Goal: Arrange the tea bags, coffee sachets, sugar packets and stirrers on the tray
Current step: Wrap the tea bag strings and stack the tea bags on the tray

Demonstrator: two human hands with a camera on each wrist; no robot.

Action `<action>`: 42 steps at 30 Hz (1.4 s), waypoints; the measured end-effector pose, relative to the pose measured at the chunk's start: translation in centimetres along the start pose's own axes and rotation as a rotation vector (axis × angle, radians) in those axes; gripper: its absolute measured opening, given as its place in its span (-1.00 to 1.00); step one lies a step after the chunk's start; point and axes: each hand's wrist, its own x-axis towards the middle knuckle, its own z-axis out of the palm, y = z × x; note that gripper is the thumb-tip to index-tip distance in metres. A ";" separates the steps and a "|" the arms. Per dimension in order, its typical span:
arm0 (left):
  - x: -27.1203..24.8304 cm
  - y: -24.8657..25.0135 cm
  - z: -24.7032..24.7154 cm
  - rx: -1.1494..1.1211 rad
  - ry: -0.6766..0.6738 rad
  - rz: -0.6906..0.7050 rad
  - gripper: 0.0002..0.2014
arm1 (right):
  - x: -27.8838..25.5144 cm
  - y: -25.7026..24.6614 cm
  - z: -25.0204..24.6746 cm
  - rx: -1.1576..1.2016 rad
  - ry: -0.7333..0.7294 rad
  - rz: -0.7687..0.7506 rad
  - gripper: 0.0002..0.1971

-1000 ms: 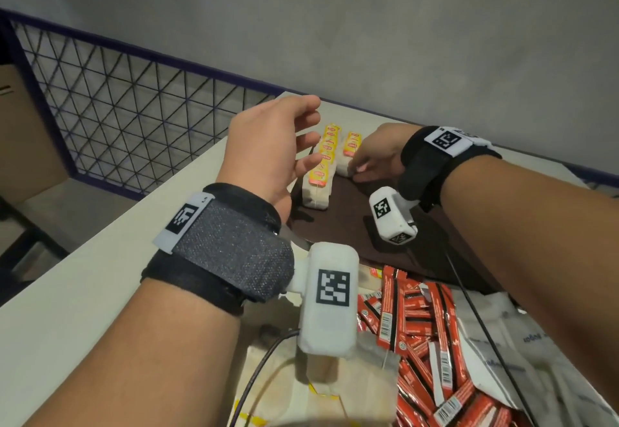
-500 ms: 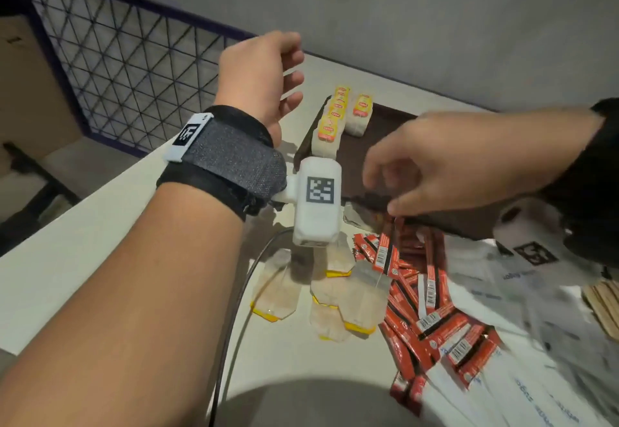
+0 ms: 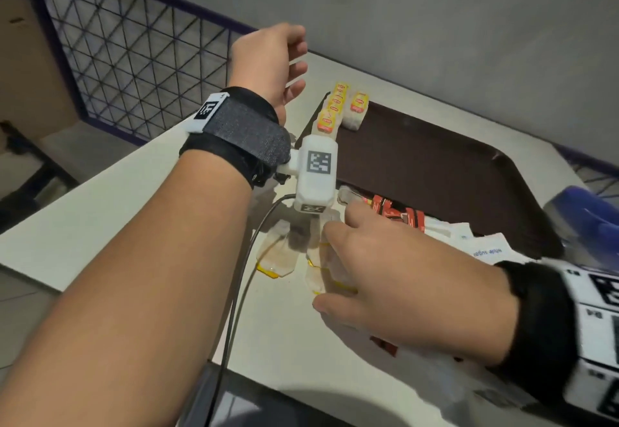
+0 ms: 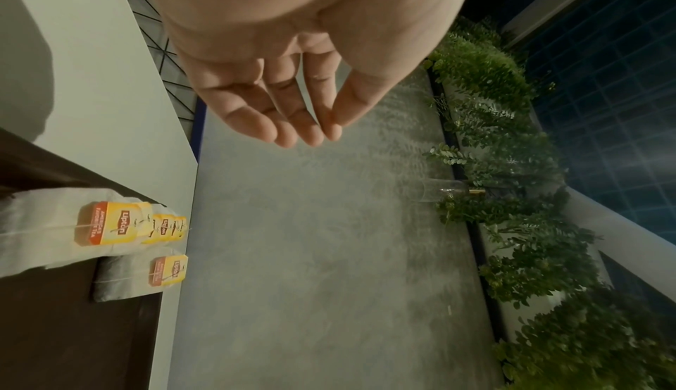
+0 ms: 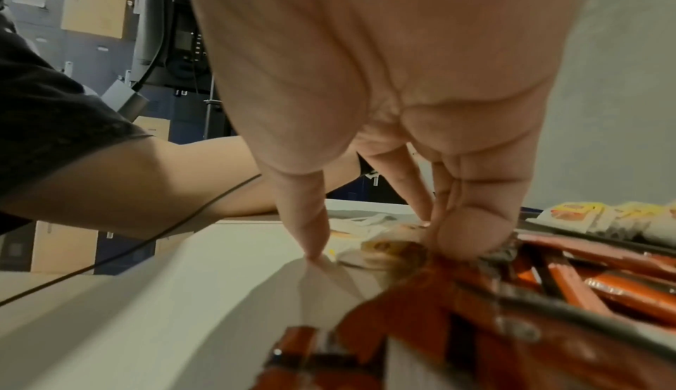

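A dark brown tray lies on the white table. Yellow-tagged tea bags stand in a row at its far left corner, also seen in the left wrist view. Loose tea bags lie on the table in front of the tray. My right hand reaches down over them, thumb tip on the table and fingertips touching a bag. Red coffee sachets and white sugar packets lie partly under that hand. My left hand hangs in the air left of the tray, loosely curled and holding nothing.
A wire mesh fence stands beyond the table's left edge and a grey wall behind it. A blue object sits at the right by the tray. A black cable hangs from my left wrist across the near table edge.
My right hand left the tea bags on the tray, came back toward me and dropped onto the loose tea bags. The left hand rose and stays off the tray.
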 end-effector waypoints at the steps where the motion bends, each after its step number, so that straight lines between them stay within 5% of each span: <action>1: 0.0 0.0 0.0 0.001 0.000 0.000 -0.91 | 0.1 -0.1 0.1 0.016 -0.002 0.010 -0.63; 17: 0.4 0.3 -0.7 -0.044 0.008 -0.026 -0.94 | 1.7 -1.5 1.1 -0.211 0.048 -0.042 -0.87; 23: 0.3 0.2 -0.4 -0.061 -0.013 -0.037 -0.90 | 2.7 -1.0 0.0 -0.108 0.122 -0.017 -0.72; 28: -0.1 0.3 -0.3 -0.114 -0.061 -0.059 -0.88 | 3.0 1.4 -1.1 0.121 0.222 0.077 -0.73; 34: -0.5 0.5 0.3 -0.199 -0.128 -0.104 -0.92 | 2.3 6.0 -3.6 0.831 0.152 0.251 -0.87; 38: -1.8 0.1 1.7 -0.206 -0.245 -0.168 -0.91 | 1.5 8.9 -4.9 1.210 0.187 0.168 -0.84; 42: -4.5 -0.9 3.7 0.029 -0.514 -0.204 -0.78 | 1.4 10.6 -6.3 1.351 0.260 0.003 -0.89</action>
